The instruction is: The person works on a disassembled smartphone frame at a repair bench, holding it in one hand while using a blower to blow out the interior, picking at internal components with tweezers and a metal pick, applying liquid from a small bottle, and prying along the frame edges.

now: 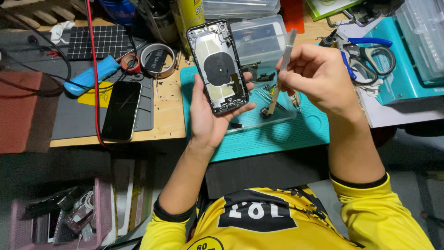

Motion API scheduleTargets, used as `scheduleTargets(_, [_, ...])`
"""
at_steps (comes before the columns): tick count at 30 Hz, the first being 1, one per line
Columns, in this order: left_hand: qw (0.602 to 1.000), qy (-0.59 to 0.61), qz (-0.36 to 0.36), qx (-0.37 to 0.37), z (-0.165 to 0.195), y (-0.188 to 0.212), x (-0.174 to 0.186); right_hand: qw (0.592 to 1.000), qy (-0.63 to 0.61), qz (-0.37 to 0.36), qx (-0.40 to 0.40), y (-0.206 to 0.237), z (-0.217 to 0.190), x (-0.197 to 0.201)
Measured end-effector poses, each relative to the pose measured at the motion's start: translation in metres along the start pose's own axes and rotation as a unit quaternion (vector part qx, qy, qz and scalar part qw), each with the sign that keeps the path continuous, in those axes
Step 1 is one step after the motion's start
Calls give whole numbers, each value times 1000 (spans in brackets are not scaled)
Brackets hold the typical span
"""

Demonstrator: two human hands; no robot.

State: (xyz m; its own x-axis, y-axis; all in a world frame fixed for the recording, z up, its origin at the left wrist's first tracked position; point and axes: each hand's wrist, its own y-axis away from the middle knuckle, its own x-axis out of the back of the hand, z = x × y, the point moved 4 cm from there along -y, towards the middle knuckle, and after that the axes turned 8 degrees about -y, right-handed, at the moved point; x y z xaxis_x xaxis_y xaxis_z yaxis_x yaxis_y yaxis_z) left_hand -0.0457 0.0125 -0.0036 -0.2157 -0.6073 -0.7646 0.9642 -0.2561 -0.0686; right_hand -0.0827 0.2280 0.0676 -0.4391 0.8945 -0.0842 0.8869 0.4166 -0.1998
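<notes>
Black and gutted, an opened phone shell (218,67) stands upright above the teal mat (277,134), cradled from behind in the left hand (208,113), whose fingers wrap its lower edges. The right hand (319,76) is just beside it, pinched closed on a thin metal strip tool (280,74). The shell rests loosely in that palm, so it looks liable to slip, and the tool could scrape the exposed round coil if it strays.

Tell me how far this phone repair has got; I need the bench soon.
Done: the housing is open, its screen off and insides bare. In hand: left hand holds the housing, right hand holds a flat tool. Left: small parts lie loose on the mat; nothing is closed up.
</notes>
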Motion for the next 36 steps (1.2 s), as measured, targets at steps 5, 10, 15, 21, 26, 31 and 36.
scheduleTargets(5, [1000, -9, -16, 10, -3, 1, -5, 1000, -14, -4, 17, 1, 4, 0])
scheduleTargets(10, [1000, -12, -22, 13, -1, -1, -7, 998, 44, -17, 28, 0, 3, 0])
scheduleTargets(15, [999, -10, -38, 8, 5, 0, -7, 994, 98, -27, 31, 2, -7, -12])
scheduleTargets(21, [998, -21, -57, 18, 8, 2, -7, 921, 370, -44, 112, 3, -38, -26])
scheduleTargets(26, [996, -42, -66, 34, 9, 3, -7, 865, 464, -42, 190, 0, -56, -28])
scheduleTargets(31, [995, -44, -82, 34, 10, 3, -7, 855, 487, -39, 172, 1, -58, -20])
scheduleTargets(36, [994, -40, -92, 50, 11, 3, -7, 859, 460, -71, 212, 0, -55, -19])
